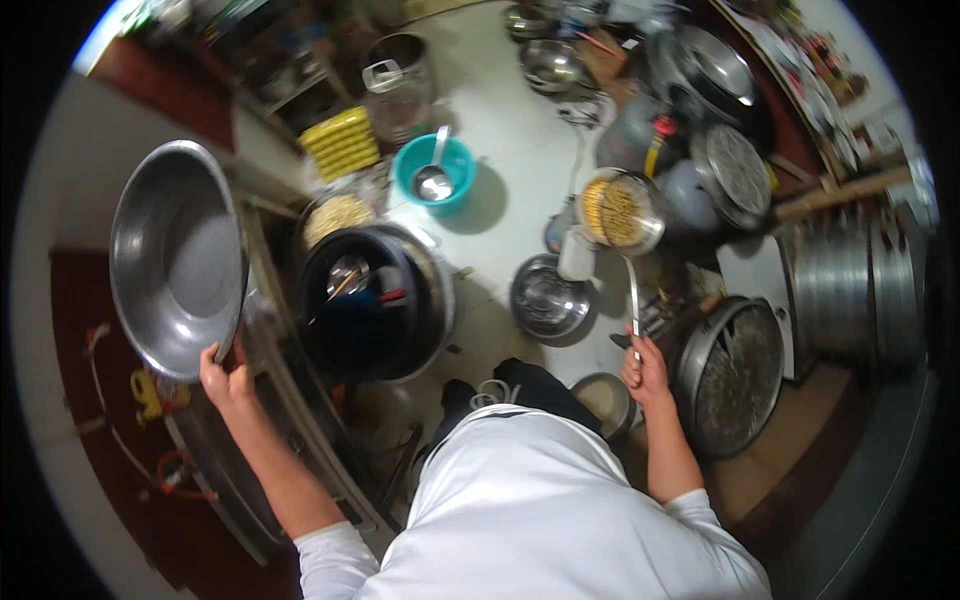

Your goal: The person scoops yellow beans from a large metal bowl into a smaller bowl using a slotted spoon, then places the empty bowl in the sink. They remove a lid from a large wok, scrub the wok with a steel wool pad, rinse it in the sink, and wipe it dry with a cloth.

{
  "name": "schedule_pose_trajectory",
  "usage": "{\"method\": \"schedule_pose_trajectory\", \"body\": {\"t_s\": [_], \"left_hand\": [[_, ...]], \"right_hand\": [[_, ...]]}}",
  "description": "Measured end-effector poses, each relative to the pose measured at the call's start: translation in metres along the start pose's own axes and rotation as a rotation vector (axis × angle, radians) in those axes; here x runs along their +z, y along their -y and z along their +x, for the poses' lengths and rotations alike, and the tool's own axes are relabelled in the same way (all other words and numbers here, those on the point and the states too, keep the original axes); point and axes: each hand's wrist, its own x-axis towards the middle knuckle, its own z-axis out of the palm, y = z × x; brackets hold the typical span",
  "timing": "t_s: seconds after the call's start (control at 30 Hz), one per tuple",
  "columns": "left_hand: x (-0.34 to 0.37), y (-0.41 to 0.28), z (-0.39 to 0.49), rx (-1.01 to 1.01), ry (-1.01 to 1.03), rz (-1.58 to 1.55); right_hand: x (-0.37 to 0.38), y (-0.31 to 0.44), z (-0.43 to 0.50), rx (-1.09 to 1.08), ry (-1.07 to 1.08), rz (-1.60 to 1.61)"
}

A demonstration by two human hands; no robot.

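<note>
My left hand (226,379) grips the lower rim of a large metal basin (199,247), which is tipped up on its side with its hollow facing me. Nothing shows inside the basin. In my right hand (646,371) is the long metal handle of a round skimmer (637,214). Its head is over a pale container of yellow grains or beans (594,201); whether it carries any of them I cannot tell. Just below that container are a white jug-like vessel (576,256) and a shiny metal bowl (551,300) on the floor.
A large dark pot (367,330) with utensils inside stands left of centre. Behind it are a bowl of pale food pieces (337,217) and a teal bucket (459,169) with a ladle. A wide metal pan (735,375) leans at right, near stacked metal pots (832,285).
</note>
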Motion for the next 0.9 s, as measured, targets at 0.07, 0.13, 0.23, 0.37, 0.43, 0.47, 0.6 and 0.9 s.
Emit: {"method": "schedule_pose_trajectory", "body": {"t_s": [0.07,0.13,0.23,0.37,0.43,0.47,0.6,0.9], "left_hand": [[0.022,0.036,-0.014,-0.067,0.046,0.052],[0.047,0.073,-0.026,-0.136,0.066,0.084],[0.084,0.136,-0.041,-0.273,0.164,0.136],[0.127,0.217,-0.055,-0.360,0.082,0.279],[0.143,0.257,-0.065,-0.445,0.172,0.345],[0.152,0.279,-0.068,-0.494,0.150,0.342],[0.180,0.344,-0.086,-0.531,0.163,0.476],[0.285,0.455,-0.075,-0.760,0.385,0.464]], "right_hand": [[-0.011,0.012,0.002,-0.027,-0.046,0.000],[-0.022,0.025,0.003,-0.074,-0.053,0.005],[-0.037,0.044,0.000,-0.134,-0.076,0.018],[-0.057,0.053,-0.017,-0.206,-0.170,0.032],[-0.066,0.047,-0.028,-0.263,-0.212,0.059],[-0.071,0.043,-0.033,-0.266,-0.245,0.081],[-0.085,0.024,-0.046,-0.297,-0.286,0.179],[-0.064,0.019,-0.022,-0.350,-0.570,0.244]]}}
